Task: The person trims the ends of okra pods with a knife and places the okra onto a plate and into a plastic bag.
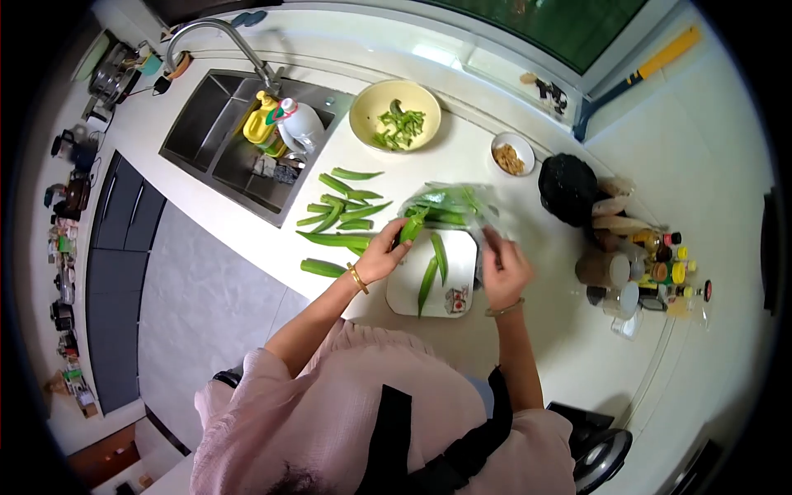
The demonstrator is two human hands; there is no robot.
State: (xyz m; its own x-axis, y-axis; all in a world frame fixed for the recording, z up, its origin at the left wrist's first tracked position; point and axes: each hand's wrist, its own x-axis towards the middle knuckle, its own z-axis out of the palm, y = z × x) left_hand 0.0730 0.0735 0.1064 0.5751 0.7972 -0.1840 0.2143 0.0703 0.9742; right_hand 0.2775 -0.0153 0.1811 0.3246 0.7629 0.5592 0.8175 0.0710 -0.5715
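My left hand (384, 252) is closed around green okra (412, 225), held up over the far left edge of a white square tray (404, 293). Whether it is one pod or more is hard to see. Two okra pods (427, 286) lie in the tray, beside a printed picture. Behind it, a clear plastic bag (445, 198) has more okra inside. My right hand (505, 268) is by the tray's right side, close to the bag; its fingers are curled but smeared by motion. Several loose okra pods (355, 223) are spread on the counter to the left.
A cream bowl (356, 124) with green pieces stands at the back, left of a small white bowl (527, 153) of brown bits. A sink (194, 115) holding bottles is at left. Jars and bottles (643, 276) and a black bag (567, 188) line the right side.
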